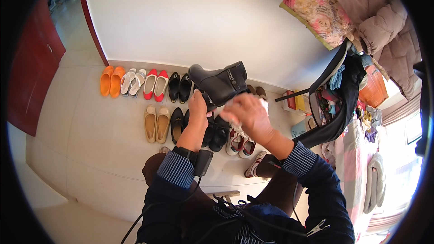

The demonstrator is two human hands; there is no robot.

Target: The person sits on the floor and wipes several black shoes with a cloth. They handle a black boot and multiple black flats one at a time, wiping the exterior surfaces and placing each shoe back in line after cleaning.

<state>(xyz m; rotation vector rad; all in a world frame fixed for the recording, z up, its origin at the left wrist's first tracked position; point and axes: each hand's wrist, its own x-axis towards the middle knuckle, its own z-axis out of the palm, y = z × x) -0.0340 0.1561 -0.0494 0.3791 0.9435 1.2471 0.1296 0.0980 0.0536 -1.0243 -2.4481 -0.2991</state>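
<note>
A black ankle boot (217, 83) with a buckled strap is held up in front of me, its toe to the left and its sole facing down towards me. My left hand (198, 108) grips the boot by its heel and sole. Beside the boot shaft, my right hand (247, 115) is blurred, its fingers bent around a crumpled white cloth or tissue (263, 106). Under my hands, black shoes (218, 137) and white-and-red sneakers (234, 140) stand on the floor, partly covered by my arms.
Along the wall stand orange clogs (106, 81), white sandals (137, 82), red-and-white flats (161, 86) and black shoes (185, 88). Beige flats (163, 125) are in the nearer row. An open black bag (349, 98) with clothes and a shoebox (290, 101) are at the right. A cable hangs from my left wrist.
</note>
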